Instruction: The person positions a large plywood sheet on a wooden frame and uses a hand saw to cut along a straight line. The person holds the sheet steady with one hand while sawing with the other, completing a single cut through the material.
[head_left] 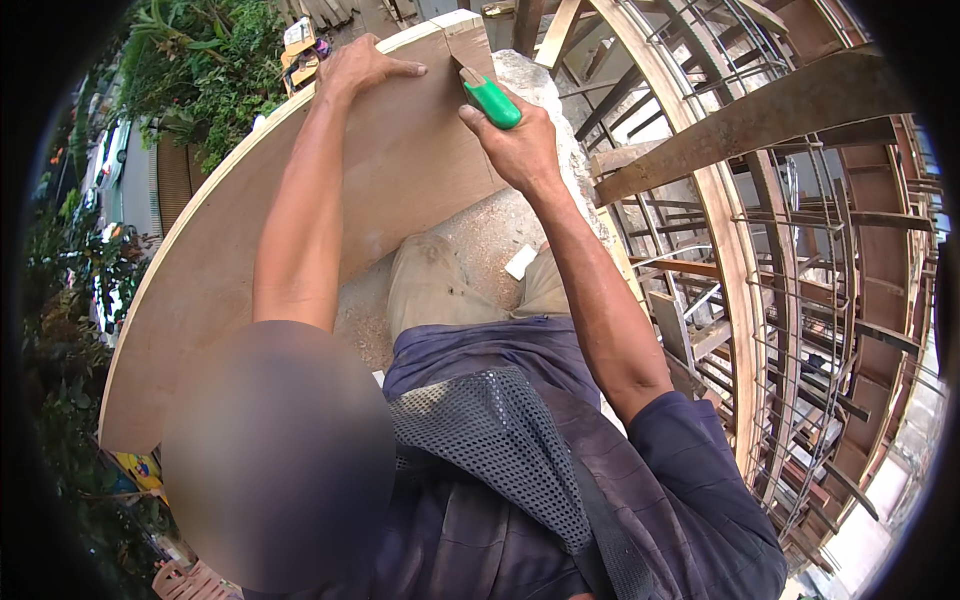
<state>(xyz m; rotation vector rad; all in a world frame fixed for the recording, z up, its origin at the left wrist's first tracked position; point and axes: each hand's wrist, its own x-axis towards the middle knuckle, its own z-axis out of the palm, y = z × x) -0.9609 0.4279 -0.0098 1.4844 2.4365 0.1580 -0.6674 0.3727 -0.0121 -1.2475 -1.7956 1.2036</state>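
A long brown plywood board [230,235] with a pale, curved outer edge lies before me. My left hand [352,70] grips its far edge, with the fingers hooked over the rim and the thumb stretched across the top face. A handsaw [493,104] with a green handle is held in my right hand [520,140], close to the board's right end. Only a short part of its blade shows, at a slit beside a line that runs across the board. Most of the blade is hidden.
Sawdust covers the rough concrete [490,225] around my legs, where a small white piece [521,262] lies. At right, timber beams [760,125] and steel rebar [845,240] cross over a drop. Green plants [200,70] grow below on the left. A blurred round patch hides the lower left.
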